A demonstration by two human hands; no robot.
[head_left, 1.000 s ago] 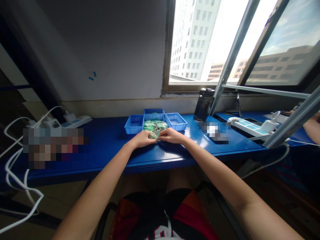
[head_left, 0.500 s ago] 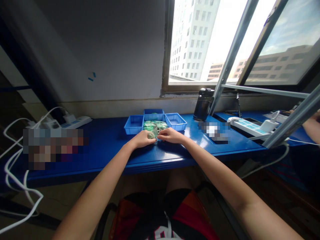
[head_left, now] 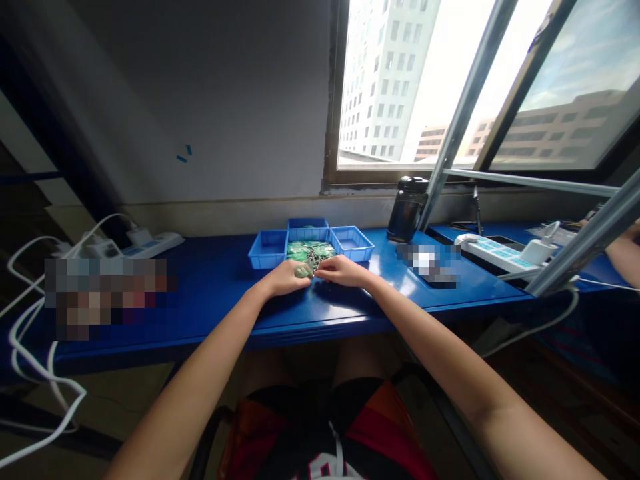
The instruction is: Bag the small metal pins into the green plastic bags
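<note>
My left hand (head_left: 285, 277) and my right hand (head_left: 340, 270) meet over the blue table (head_left: 215, 293), both closed on a small greenish piece (head_left: 303, 271) pinched between the fingertips. Just beyond them lies a pile of small green parts with thin wires (head_left: 310, 251). Around that pile stand three blue trays: one on the left (head_left: 269, 248), one behind (head_left: 307, 229) and one on the right (head_left: 353, 242). What the small piece is exactly is too small to tell.
A black jug (head_left: 407, 208) stands by the window sill. White power strips lie at the left (head_left: 150, 241) and at the right (head_left: 495, 252), with white cables hanging off the left edge. A slanted metal frame (head_left: 580, 247) crosses the right side. Another person's arm (head_left: 623, 257) shows at far right.
Both hands stay together at the same spot; the fingers shift slightly on the small greenish piece. Nothing else has moved.
</note>
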